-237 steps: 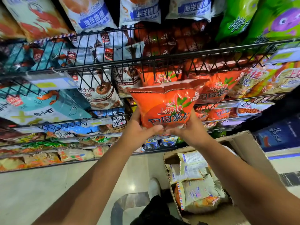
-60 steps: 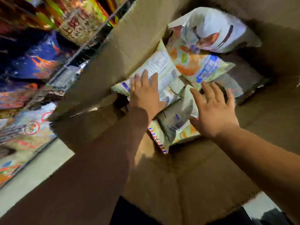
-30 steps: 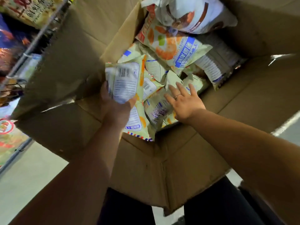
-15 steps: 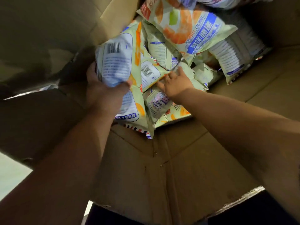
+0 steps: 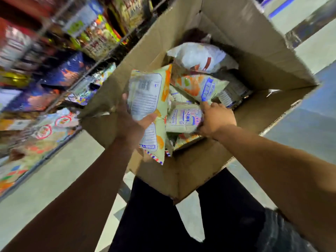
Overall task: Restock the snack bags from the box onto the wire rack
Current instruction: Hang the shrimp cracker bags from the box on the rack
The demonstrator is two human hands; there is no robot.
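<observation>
An open cardboard box (image 5: 241, 24) stands on the floor in front of me with several pale green snack bags inside. My left hand (image 5: 130, 122) grips one pale green snack bag (image 5: 147, 95) by its lower half, printed back facing me, lifted above the box's near left corner. My right hand (image 5: 215, 120) grips a second pale green bag (image 5: 183, 119) that still lies among the others in the box. A white bag (image 5: 198, 55) sits at the far end. The wire rack (image 5: 60, 57) full of snacks runs along the left, blurred.
Pale floor (image 5: 45, 182) lies between the rack and the box. My dark trouser legs (image 5: 163, 220) stand at the box's near corner. The box flaps stick up on the left and far sides. A blue stripe (image 5: 278, 8) crosses the floor at top right.
The view has pulled back and up from inside the box. My left hand has raised its bag higher. My right hand has closed around a second bag.
</observation>
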